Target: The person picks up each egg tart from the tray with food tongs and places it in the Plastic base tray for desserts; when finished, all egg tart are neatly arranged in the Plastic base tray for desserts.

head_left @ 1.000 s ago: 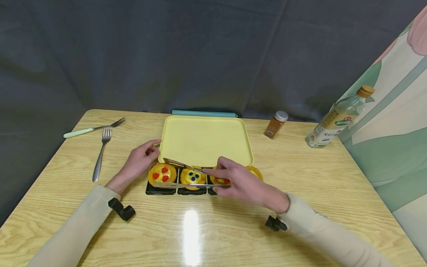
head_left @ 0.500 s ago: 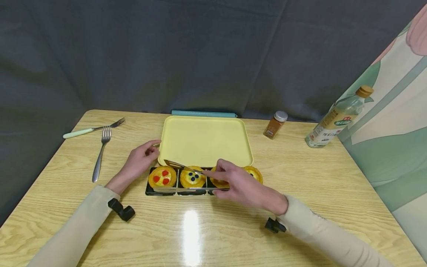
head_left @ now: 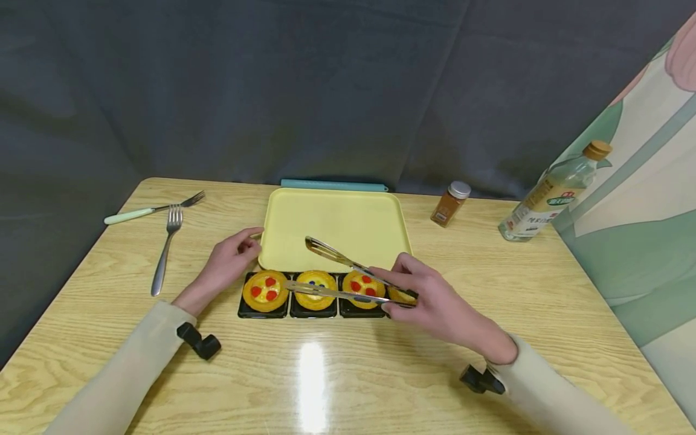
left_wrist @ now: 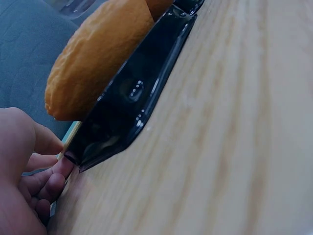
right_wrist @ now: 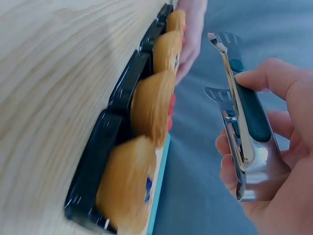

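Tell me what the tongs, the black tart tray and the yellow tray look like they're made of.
Tongs in the right hand: polished metal, probably stainless, mirror glare in the wrist view, dark grip inserts.
Black tart tray: thin glossy plastic, by its sheen and moulded bends.
Yellow tray: matte, likely plastic or melamine; no glare.

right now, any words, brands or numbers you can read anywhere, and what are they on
None can be read.
Oil bottle: yellow label with a red and green logo, print too small and blurred to read.
Spice jar: orange label, no legible text.
Tongs, tarts, yellow tray, forks: no markings visible.
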### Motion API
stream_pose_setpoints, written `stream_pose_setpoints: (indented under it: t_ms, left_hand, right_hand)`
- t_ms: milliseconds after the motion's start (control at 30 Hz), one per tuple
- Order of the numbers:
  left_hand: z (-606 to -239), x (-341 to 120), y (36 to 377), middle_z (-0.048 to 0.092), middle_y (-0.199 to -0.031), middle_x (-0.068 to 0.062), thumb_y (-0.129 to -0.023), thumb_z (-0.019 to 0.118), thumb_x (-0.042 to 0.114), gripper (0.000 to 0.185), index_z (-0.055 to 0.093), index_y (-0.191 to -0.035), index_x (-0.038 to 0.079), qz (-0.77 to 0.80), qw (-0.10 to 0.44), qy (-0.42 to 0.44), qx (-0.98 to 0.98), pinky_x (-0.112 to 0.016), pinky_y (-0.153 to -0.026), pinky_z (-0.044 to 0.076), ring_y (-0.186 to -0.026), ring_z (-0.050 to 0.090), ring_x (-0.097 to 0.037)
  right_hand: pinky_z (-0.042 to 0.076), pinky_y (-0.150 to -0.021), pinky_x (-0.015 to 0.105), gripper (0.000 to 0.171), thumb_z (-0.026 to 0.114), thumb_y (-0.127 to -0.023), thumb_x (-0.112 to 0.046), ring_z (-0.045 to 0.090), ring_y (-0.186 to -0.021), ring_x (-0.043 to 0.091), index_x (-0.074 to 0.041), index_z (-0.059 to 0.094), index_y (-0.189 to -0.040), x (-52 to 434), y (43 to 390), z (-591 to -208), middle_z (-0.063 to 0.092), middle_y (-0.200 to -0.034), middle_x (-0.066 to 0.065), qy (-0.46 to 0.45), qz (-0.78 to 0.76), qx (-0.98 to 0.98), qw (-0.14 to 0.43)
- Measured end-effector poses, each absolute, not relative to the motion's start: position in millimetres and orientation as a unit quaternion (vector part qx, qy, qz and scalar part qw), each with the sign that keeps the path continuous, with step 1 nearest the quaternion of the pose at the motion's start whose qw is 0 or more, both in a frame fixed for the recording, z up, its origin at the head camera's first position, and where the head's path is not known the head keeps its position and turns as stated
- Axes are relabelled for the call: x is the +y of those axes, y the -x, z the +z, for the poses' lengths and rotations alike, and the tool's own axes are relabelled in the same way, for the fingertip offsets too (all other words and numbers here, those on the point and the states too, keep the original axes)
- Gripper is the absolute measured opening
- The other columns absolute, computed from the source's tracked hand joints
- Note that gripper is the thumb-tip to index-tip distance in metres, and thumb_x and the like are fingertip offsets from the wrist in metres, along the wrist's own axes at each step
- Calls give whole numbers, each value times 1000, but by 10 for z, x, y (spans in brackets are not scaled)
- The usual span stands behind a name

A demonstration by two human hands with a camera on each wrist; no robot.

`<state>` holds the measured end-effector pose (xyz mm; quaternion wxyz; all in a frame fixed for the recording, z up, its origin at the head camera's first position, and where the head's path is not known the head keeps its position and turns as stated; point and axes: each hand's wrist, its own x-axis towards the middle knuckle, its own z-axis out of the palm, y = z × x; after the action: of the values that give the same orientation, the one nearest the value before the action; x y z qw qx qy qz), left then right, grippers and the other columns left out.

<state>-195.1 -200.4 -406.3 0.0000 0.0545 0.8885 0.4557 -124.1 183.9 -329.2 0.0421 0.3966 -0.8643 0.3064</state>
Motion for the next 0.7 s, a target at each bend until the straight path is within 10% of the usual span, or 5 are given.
stream_pose_setpoints:
  t_ms: [700]
  left_hand:
    - [-4073, -1998, 1955, 61, -108, -13, -104, 50, 20, 45, 51, -147, 6, 458, 3, -54, 887, -39, -77, 41, -91, 51, -26]
  right_hand:
    - [31, -56, 24, 58, 78, -80, 10, 33, -71, 9, -3, 65, -135, 3045, 1064, -3366, 38, -84, -1, -255, 284, -914, 137]
